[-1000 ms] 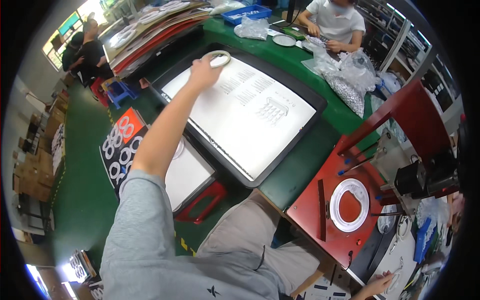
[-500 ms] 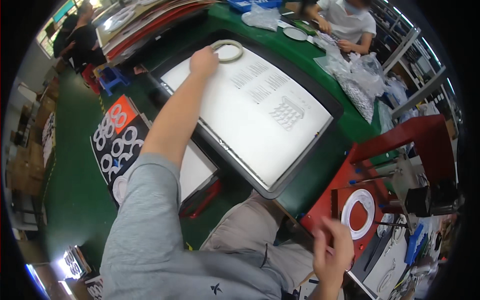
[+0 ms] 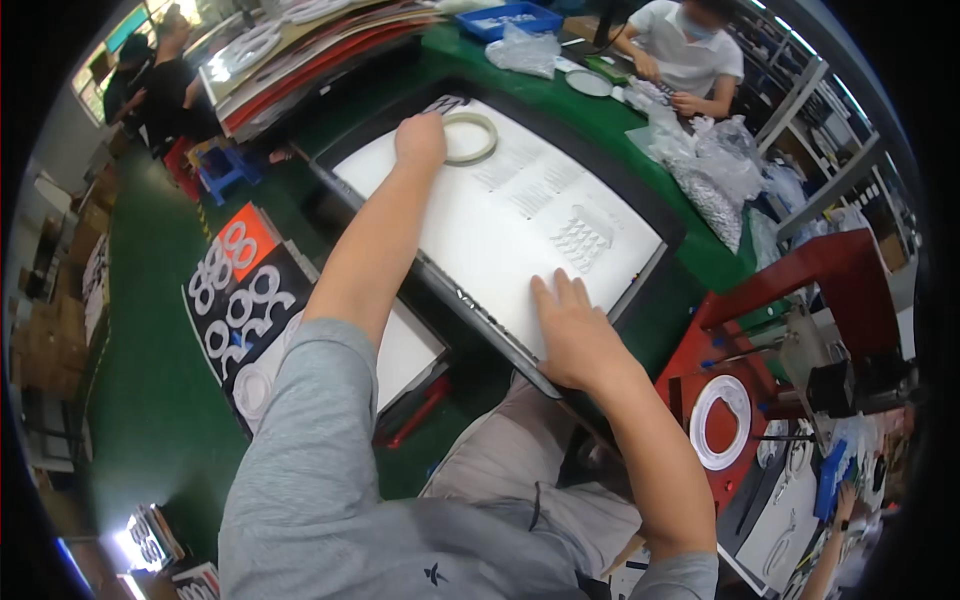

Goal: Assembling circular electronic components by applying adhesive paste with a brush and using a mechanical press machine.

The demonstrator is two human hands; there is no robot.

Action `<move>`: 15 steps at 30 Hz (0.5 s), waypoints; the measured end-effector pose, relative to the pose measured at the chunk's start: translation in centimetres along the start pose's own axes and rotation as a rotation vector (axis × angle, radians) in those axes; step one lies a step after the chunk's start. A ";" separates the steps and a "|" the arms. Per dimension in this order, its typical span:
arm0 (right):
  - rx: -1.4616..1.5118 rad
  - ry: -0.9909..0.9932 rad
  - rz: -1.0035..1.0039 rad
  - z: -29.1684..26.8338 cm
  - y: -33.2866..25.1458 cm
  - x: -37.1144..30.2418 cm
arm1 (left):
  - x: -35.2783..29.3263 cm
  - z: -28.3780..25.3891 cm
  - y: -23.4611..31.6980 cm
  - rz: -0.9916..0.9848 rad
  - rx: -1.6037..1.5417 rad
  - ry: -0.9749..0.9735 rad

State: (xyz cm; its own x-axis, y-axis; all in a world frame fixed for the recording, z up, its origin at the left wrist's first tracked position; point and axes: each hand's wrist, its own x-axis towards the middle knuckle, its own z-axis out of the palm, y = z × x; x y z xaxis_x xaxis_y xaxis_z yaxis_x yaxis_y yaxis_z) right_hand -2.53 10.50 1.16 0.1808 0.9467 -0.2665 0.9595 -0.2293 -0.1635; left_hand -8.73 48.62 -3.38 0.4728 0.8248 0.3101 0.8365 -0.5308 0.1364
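Observation:
A white sheet (image 3: 480, 265) with several blocks of grey print and a grey drawing lies in a black-rimmed tray (image 3: 655, 205). My left hand (image 3: 421, 140) is at the sheet's far left part, its fingers curled and mostly hidden. It touches or nearly touches a pale, greenish ring like a roll of tape (image 3: 490, 141), which lies flat on the sheet. Just beyond those fingers a dark striped patch (image 3: 445, 104) shows at the far corner. My right hand (image 3: 580, 340) rests on the near right part of the sheet, fingers spread, holding nothing.
At right stands a red press-like machine (image 3: 835, 285) with a white ring (image 3: 720, 422) on its base. Left of the tray, a board (image 3: 240, 300) carries several white rings. A co-worker (image 3: 690, 55) sits across the green table by plastic bags (image 3: 710, 175); another person's forearm (image 3: 830, 550) enters lower right.
My right hand has come up from beside the red machine onto the sheet. The tape-like ring has shifted slightly toward me, beside my left hand. The striped patch now shows at the far corner.

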 end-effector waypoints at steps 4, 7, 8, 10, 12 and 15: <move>0.172 0.062 -0.083 -2.0 0.3 -0.5 | -0.1 1.1 -1.7 -0.083 -0.166 0.210; 0.208 0.443 -0.059 -3.4 0.0 -0.9 | -0.2 0.4 -3.6 -0.137 -0.396 0.552; 0.219 0.554 -0.077 -3.4 1.0 -1.0 | -0.3 -0.9 -3.2 -0.131 -0.486 0.565; 0.238 0.612 -0.061 -3.4 4.3 -0.9 | -1.5 -5.4 -0.1 -0.071 -0.770 0.442; 0.408 0.532 -0.041 -4.1 6.5 -0.6 | -3.3 -9.4 1.4 0.108 -0.920 0.486; 0.380 0.980 0.043 -6.2 6.2 -0.8 | -7.7 -15.0 3.0 0.370 -1.218 0.465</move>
State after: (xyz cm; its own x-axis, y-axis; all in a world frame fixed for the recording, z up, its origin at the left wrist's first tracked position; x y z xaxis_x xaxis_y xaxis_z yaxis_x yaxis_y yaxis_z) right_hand 4.61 9.72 6.24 0.4714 0.6657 0.5785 0.8481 -0.1622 -0.5044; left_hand -13.99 37.78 8.76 0.2757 0.5845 0.7631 -0.2071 -0.7391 0.6409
